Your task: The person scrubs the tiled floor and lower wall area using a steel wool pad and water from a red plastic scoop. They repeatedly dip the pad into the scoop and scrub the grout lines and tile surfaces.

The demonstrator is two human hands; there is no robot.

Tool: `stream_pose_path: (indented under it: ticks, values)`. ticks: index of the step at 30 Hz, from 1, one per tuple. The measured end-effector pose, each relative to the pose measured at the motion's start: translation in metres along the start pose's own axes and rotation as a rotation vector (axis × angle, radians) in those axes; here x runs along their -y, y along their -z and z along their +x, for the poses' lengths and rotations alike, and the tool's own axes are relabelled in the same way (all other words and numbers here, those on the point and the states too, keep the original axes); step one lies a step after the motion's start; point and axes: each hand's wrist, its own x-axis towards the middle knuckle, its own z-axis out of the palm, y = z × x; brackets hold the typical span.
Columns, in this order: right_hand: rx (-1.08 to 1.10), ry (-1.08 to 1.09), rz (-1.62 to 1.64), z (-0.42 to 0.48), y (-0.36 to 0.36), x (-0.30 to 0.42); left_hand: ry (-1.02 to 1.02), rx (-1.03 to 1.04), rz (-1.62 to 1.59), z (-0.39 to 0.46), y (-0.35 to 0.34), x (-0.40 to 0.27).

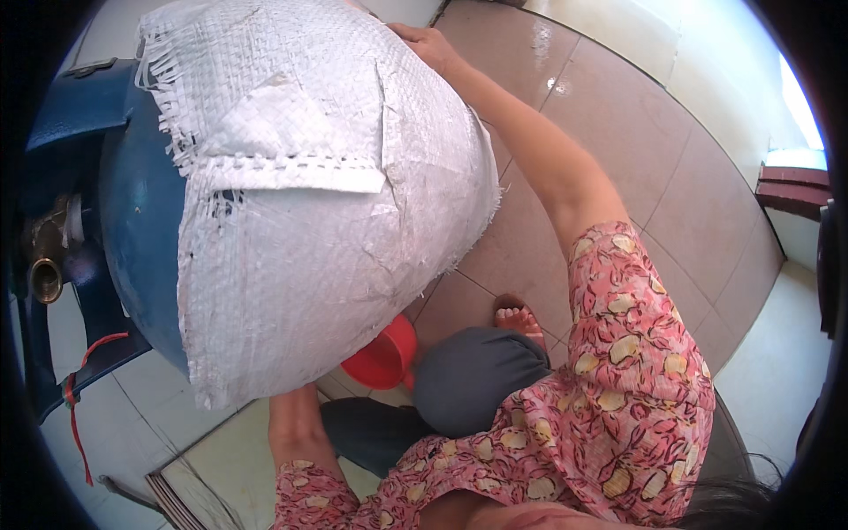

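Observation:
A white woven plastic sack [318, 245] covers much of a blue metal gas cylinder [136, 218], which lies on its side in front of me. Its brass valve [48, 271] and blue collar point left, and a red string [76, 404] is tied to the collar. My right hand [424, 48] rests against the sack's far side, with some fingers hidden behind the edge. My left forearm runs under the sack's near edge, and the left hand is hidden there. A red plastic dipper [387, 354] stands partly beneath the sack, near my knee.
Brown floor tiles [596, 119] with a wet shine spread to the right, bounded by a pale tiled wall [715, 59]. My sandalled foot [520, 318] is on the floor beside my bent knee. Light tiles and a dark cable or hose [129, 493] lie at the lower left.

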Motion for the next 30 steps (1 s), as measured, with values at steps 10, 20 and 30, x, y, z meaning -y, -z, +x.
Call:
stream_pose_path:
  ticks: [10,20,30]
  values:
    - [-0.164,-0.13,0.273,-0.183,-0.003,-0.006,0.035,-0.01,0.014,-0.019,0.019,0.005]
    - [-0.005,-0.221,0.36,-0.125,0.045,0.009,-0.01,0.105,-0.088,-0.049,-0.023,-0.04]
    - [-0.001,-0.479,0.52,-0.077,0.088,0.001,-0.103,0.415,-0.512,-0.088,-0.139,-0.144]
